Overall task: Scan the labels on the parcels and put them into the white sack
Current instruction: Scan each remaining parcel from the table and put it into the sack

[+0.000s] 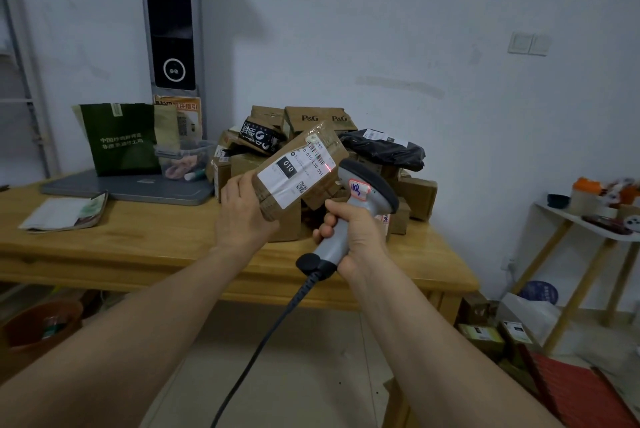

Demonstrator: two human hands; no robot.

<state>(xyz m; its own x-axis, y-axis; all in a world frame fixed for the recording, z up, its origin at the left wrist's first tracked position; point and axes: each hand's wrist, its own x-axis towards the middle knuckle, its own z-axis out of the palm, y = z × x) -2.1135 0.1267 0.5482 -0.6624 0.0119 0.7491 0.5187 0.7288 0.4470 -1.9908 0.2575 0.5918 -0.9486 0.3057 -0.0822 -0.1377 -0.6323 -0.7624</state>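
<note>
Left hand (242,209) around tilted parcel (298,168), right hand (353,230) around scanner (367,190), arms outstretched.

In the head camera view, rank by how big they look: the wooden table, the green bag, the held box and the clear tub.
Wooden table, largest.
Green bag and held box: alike; the box is nearer the camera, so unranked.
Clear tub, smallest.

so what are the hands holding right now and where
The left hand grips the labelled cardboard parcel by its lower end; the right hand grips the scanner by its handle.
</note>
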